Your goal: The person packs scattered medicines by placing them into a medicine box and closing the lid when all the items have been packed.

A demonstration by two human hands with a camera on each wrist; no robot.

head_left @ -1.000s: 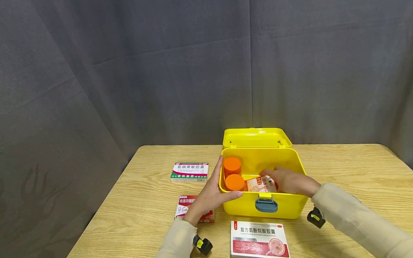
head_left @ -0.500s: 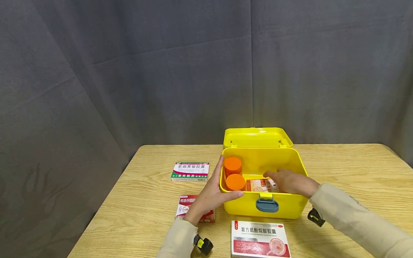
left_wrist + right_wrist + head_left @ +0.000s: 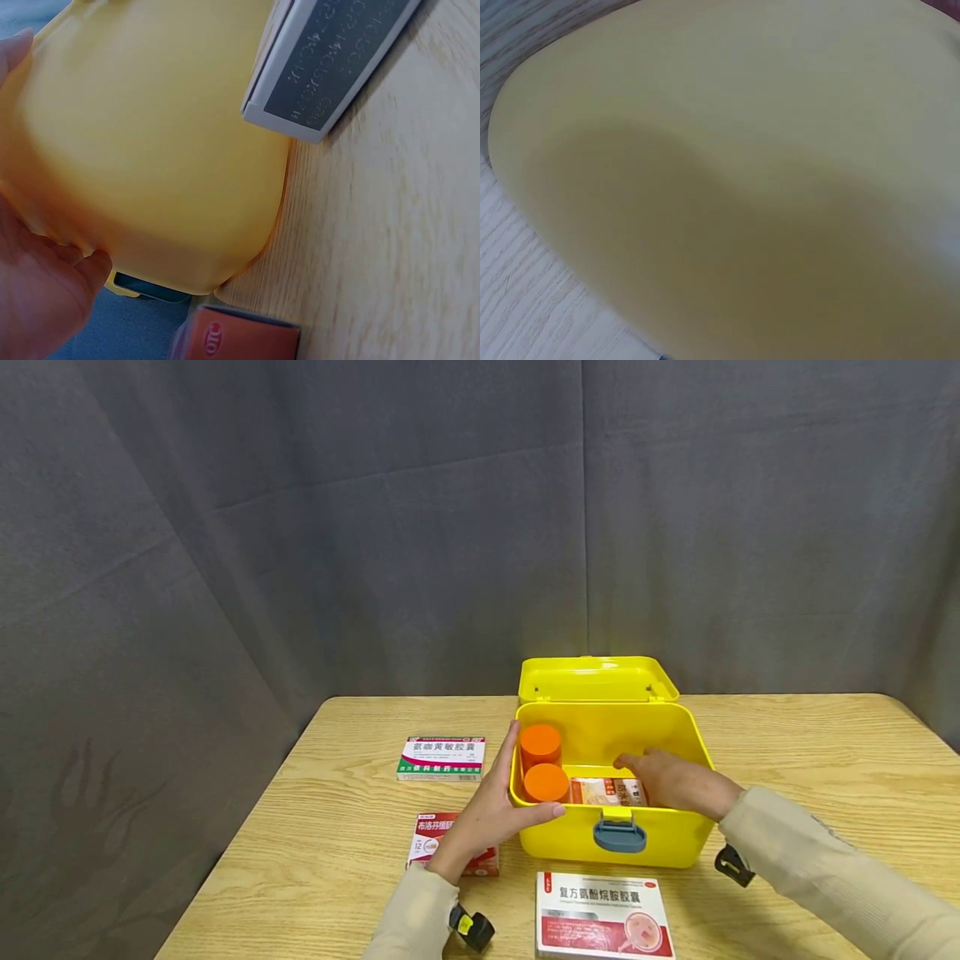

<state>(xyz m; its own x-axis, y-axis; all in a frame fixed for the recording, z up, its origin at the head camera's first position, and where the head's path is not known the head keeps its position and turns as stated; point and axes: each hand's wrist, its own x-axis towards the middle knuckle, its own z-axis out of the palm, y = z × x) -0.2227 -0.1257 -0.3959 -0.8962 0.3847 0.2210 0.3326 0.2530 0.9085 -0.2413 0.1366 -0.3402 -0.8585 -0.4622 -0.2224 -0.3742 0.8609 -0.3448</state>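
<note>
An open yellow plastic box [image 3: 577,835] with a grey latch stands on the table in the head view. My left hand [image 3: 487,814] grips its left side, thumb over the front rim, fingers along the left wall toward the back corner. My right hand [image 3: 675,783] reaches inside over the right wall. It holds the right end of a small orange and white box of adhesive bandages [image 3: 600,792]; most of its fingertips are hidden. Two orange-capped containers [image 3: 546,783] fill the box's left side. Only the box's yellow outer wall [image 3: 727,187] fills most of the right wrist view.
A white and red medicine carton [image 3: 604,914] lies before the box. Left of it, partly behind my left forearm, is a red carton [image 3: 431,843]. A green and white carton [image 3: 441,758] lies farther back. The raised lid [image 3: 597,680] stands behind, near a grey curtain [image 3: 450,568].
The bandage box, tilted a second ago, now lies flatter and straighter along the front wall inside the yellow box. My right hand has shifted slightly with it; my left hand stays put.
</note>
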